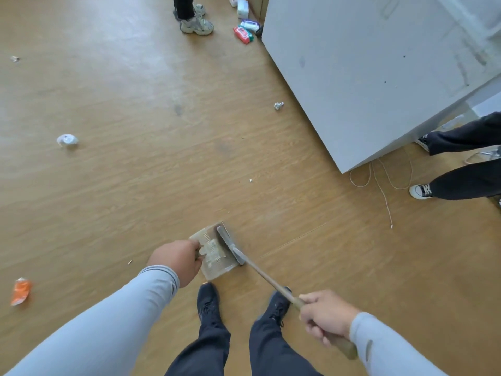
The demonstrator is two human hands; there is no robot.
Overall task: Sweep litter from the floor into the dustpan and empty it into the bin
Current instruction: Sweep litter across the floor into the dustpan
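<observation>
Fingers of left hand (pixel 176 260) curled tight around dustpan (pixel 215 252) handle; pan sits on floor just beyond them. Right hand (pixel 324 317) fingers wrapped closed on broom (pixel 260 272) stick, head touching pan's far edge. Crumpled paper (pixel 67 140) well left.

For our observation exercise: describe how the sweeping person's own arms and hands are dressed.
Both arms wear long, close-fitting light grey sleeves reaching to the wrists, with a ribbed cuff showing on the left. The left hand and right hand are bare: no gloves, rings or watch visible.
</observation>
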